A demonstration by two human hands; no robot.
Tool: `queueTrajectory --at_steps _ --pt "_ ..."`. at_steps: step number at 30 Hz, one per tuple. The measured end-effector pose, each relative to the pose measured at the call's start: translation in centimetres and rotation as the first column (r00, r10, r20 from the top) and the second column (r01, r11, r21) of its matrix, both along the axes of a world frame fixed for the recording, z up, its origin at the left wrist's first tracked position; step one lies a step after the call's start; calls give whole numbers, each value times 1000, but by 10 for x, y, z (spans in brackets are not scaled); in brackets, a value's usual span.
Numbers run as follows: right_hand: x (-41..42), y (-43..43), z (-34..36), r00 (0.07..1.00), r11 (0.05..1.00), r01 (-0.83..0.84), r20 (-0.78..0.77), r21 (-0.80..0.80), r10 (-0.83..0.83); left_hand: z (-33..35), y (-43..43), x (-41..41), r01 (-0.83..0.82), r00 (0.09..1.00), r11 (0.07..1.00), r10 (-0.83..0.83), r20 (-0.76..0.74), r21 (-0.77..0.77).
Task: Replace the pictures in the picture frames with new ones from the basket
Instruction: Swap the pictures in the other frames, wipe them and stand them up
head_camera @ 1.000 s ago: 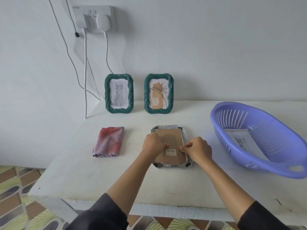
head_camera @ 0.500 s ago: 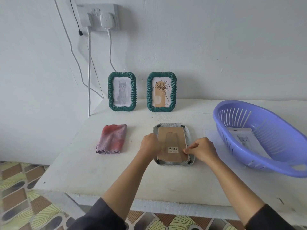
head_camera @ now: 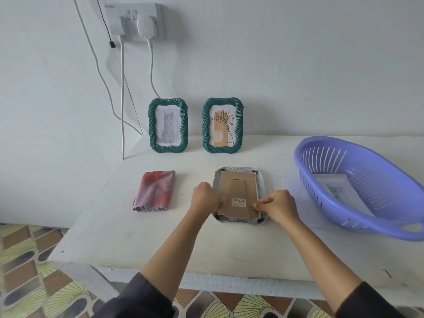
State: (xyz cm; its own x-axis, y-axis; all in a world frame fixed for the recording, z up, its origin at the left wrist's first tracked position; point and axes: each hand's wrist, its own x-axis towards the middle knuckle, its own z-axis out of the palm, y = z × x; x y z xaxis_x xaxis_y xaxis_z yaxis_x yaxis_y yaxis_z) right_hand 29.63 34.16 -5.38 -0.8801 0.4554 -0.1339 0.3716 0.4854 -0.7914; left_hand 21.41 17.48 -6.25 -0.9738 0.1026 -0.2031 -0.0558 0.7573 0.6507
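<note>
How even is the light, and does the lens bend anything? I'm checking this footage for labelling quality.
Head view: soft, even light; faint shadows beneath the folded red-purple cloth and the lilac slotted plastic basket; no glare on the two upright green rope-pattern frames; wide-angle bowing curves the white table's edges; the barcode label is too small to read.

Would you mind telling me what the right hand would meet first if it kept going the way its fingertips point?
Probably the left hand; the right hand points leftward across the face-down frame's cardboard backing, which it already touches.
</note>
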Motion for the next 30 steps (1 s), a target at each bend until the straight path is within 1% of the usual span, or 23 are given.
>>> queueTrajectory --at_steps 4,13,21,23,27,30 --pt "1 4 0 1000 1000 -26 15 -9 26 1 0 0 -22 1000 999 22 21 34" --pt "1 2 -2 1000 998 -28 13 59 27 4 -2 -2 -38 999 996 38 9 76" --pt "-1 4 -6 999 997 -37 -9 67 38 2 -3 -1 -44 999 994 41 36 102" --pt "0 6 -5 998 997 -55 -4 55 56 1 -4 0 -45 998 994 41 44 103" --pt "3 12 1 989 991 -135 62 20 134 2 -6 -1 -33 998 994 27 52 104" --pt "4 12 2 985 987 -160 74 28 157 3 -5 0 -30 999 994 25 48 103"
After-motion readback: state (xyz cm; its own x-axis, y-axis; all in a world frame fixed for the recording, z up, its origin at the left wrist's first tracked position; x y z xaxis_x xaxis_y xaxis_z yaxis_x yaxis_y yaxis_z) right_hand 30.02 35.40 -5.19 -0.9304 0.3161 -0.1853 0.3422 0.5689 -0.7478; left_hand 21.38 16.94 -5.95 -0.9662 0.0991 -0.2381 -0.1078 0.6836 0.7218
